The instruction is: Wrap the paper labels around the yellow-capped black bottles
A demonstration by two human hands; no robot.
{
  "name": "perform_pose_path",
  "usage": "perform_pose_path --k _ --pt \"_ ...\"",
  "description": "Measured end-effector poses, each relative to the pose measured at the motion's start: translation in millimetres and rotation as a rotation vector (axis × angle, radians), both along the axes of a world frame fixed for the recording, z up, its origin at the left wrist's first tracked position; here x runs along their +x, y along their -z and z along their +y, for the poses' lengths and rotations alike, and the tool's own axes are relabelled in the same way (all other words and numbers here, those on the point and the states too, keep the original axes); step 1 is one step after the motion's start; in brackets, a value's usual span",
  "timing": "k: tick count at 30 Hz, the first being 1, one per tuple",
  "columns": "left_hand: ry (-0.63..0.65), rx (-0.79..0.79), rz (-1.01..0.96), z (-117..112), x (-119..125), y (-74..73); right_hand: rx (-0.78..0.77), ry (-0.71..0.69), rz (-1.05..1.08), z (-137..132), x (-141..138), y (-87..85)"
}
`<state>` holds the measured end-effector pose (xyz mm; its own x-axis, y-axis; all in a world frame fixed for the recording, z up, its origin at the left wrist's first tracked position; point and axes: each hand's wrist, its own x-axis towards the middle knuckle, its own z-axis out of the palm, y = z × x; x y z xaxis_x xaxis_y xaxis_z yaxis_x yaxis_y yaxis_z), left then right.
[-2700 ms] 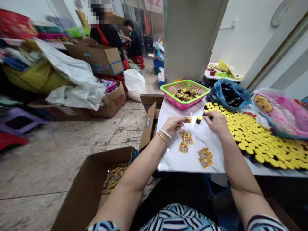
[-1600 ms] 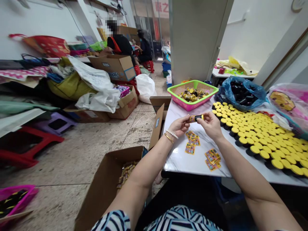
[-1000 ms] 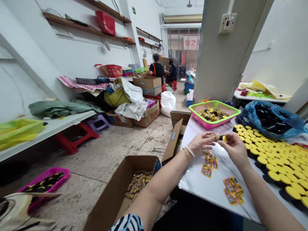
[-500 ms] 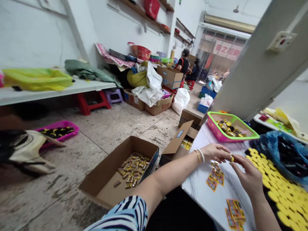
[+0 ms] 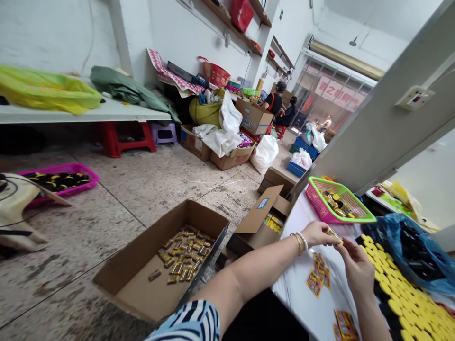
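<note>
My left hand (image 5: 320, 235), wearing bracelets at the wrist, pinches a small gold-and-yellow cylinder (image 5: 333, 234) above the white marbled table (image 5: 302, 270). Close beside it, the fingers of my right hand (image 5: 357, 265) are closed at the lower end of the same cylinder. Its far side is hidden by my fingers. Under my hands lie several colourful printed labels (image 5: 319, 274), fanned in a loose pile. A second stack of labels (image 5: 345, 324) rests nearer the table's front, partly covered by my right forearm.
A pink-green basket (image 5: 337, 200) holds similar pieces. Rows of yellow-topped black pieces (image 5: 394, 284) lie right, beside a blue plastic bag (image 5: 419, 251). Left on the floor stands a cardboard box (image 5: 135, 284) of small gold cylinders; an open carton (image 5: 259, 213) adjoins the table.
My view has turned slightly to the right. The cylinder is now more exposed and tilted between my hands, which stay close together above the labels.
</note>
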<state>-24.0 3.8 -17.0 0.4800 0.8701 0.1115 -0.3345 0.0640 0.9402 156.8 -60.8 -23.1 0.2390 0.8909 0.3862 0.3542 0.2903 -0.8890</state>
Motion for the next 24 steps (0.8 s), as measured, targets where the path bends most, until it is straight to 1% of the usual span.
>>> perform_pose_path --k 3,5,7,10,12,14,17,19,22,23,24 --pt "-0.025 0.081 0.032 -0.4 -0.2 -0.1 -0.081 -0.068 0.154 -2.3 -3.7 -3.2" --pt "-0.013 0.105 0.045 -0.7 -0.7 -0.2 -0.082 -0.081 0.181 -4.3 -4.5 -5.8" --pt "0.002 0.078 0.103 -0.6 -0.7 0.4 -0.012 -0.057 0.089 -6.9 -3.4 -8.4" --pt "0.023 0.026 0.228 -0.5 -0.8 1.2 0.189 -0.025 -0.128 -10.4 -1.0 -10.5" --pt "0.03 0.043 0.258 -1.3 -2.1 0.2 0.269 -0.035 -0.228 -11.6 -0.5 -9.5" --pt "0.034 0.053 0.229 -2.9 -4.4 -2.5 0.243 -0.053 -0.26 -11.7 -1.0 -7.0" --pt "0.055 0.024 0.158 -4.9 -8.4 -7.5 0.172 -0.071 -0.238 -11.2 -1.5 -4.1" --pt "0.064 -0.008 0.149 -5.3 -10.0 -9.5 0.214 -0.063 -0.305 -11.7 -0.7 -5.1" --pt "0.107 -0.069 0.138 -5.5 -9.9 -9.6 0.352 -0.014 -0.498 -14.3 0.5 -9.1" --pt "0.117 -0.069 0.117 -5.9 -9.2 -9.2 0.367 -0.001 -0.524 -15.1 0.3 -9.8" --pt "0.118 -0.051 0.092 -6.3 -8.3 -8.8 0.352 0.008 -0.504 -15.7 -0.3 -9.8"
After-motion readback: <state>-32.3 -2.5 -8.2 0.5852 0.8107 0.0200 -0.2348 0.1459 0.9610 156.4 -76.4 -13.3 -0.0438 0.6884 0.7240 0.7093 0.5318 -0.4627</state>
